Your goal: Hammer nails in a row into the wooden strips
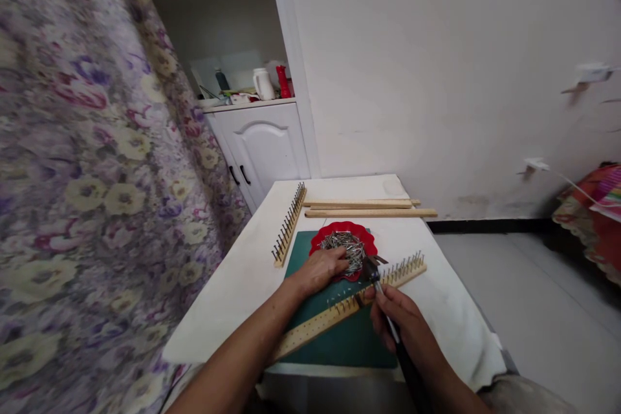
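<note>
My left hand (323,268) reaches into a red scalloped dish (367,237) heaped with loose metal nails (345,240). Its fingers are drawn together at the pile, the tips partly hidden among the nails. My right hand (400,314) is wrapped round a hammer (392,330), which has a dark head, a metal shaft and a black grip. Under the hammer head lies a wooden strip (315,328), slanting across the green mat (361,339). Nails stand upright along its far right part and middle; the near left part shows rows of small holes.
A second wooden strip (290,226) with a row of upright nails lies at the table's left. Bare wooden strips (371,213) rest along the back of the white-covered table (233,297). A flowered curtain (111,162) hangs at left; a white cabinet (266,142) stands behind.
</note>
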Tool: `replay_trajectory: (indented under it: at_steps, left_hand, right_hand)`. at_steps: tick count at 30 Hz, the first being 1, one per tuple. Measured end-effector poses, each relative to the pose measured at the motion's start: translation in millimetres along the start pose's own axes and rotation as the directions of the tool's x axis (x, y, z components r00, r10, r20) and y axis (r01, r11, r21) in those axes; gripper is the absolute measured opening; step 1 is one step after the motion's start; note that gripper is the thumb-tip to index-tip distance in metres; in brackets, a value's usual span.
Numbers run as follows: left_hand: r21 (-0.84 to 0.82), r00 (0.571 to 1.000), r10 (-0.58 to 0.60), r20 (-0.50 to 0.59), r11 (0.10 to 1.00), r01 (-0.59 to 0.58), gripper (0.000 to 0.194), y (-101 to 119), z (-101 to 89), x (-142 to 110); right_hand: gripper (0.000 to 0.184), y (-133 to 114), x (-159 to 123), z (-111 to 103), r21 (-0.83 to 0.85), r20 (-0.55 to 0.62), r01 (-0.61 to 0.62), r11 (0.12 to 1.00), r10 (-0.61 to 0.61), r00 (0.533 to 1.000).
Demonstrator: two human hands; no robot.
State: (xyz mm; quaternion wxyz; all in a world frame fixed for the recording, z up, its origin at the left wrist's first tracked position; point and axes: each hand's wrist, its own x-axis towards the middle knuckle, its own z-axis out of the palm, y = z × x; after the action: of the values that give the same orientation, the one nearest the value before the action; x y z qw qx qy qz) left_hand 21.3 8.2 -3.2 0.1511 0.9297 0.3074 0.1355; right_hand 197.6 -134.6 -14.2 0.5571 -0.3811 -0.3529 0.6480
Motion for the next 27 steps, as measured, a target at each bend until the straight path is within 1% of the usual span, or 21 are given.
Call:
replay_trajectory:
  at_steps: [3, 5, 8, 11, 13, 14, 16, 18, 20, 22, 24, 27]
  left_hand:
    - [-0.014, 0.997, -0.056, -0.061, 0.998, 0.055, 0.014, 2, 3.4, -6]
    - [-0.039, 0.993, -0.074, -0.094, 0.997, 0.071, 0.015, 3, 5.8, -8]
    - [-0.132, 0.983, -0.093, -0.160, 0.989, 0.072, 0.016, 4, 9.3, -10]
    - [-0.246, 0.954, -0.172, -0.244, 0.963, 0.110, 0.012, 4, 12.4, -12]
    - [-0.348, 0.918, -0.262, -0.296, 0.925, 0.151, 0.009, 4, 13.5, -14]
    - [-0.414, 0.892, -0.318, -0.320, 0.894, 0.171, 0.008, 4, 13.8, -16]
    - [-0.553, 0.822, -0.440, -0.361, 0.811, 0.191, 0.010, 6, 13.5, -23]
    - [-0.662, 0.753, -0.538, -0.380, 0.727, 0.185, 0.013, 11, 12.9, -33]
    - [-0.725, 0.705, -0.598, -0.381, 0.667, 0.174, 0.015, 19, 13.2, -48]
    - [-0.770, 0.672, -0.643, -0.366, 0.615, 0.169, 0.017, 29, 15.9, -66]
    - [-0.811, 0.649, -0.679, -0.343, 0.563, 0.161, 0.018, 40, 22.1, -83]
    - [-0.848, 0.643, -0.710, -0.288, 0.502, 0.173, 0.019, 55, 36.2, -103]
  right_hand:
    - [0.033, 1, 0, -1, 0.004, 0.009, -0.007, 1.000, 0.007, 1.000]
    - [0.034, 2, 0, -1, -0.006, 0.017, -0.013, 1.000, 0.013, 1.000]
    - [0.034, 4, 0, -3, -0.024, 0.023, -0.007, 1.000, 0.008, 1.000]
    - [0.034, 6, -3, -7, -0.037, 0.041, 0.006, 0.999, -0.005, 0.999]
    - [0.033, 7, -6, -10, -0.049, 0.044, 0.016, 0.999, -0.014, 0.999]
    - [0.033, 8, -8, -12, -0.056, 0.048, 0.019, 0.998, -0.017, 0.999]
    - [0.032, 9, -12, -15, -0.063, 0.071, 0.026, 0.998, -0.022, 0.997]
    - [0.029, 9, -17, -17, -0.055, 0.093, 0.033, 0.998, -0.028, 0.995]
    - [0.027, 9, -20, -17, -0.043, 0.095, 0.042, 0.998, -0.038, 0.995]
    - [0.027, 7, -24, -16, -0.037, 0.093, 0.053, 0.998, -0.050, 0.994]
    - [0.028, 4, -27, -13, -0.037, 0.094, 0.053, 0.998, -0.049, 0.994]
    - [0.029, -2, -39, -8, -0.012, 0.065, 0.061, 0.998, -0.060, 0.996]
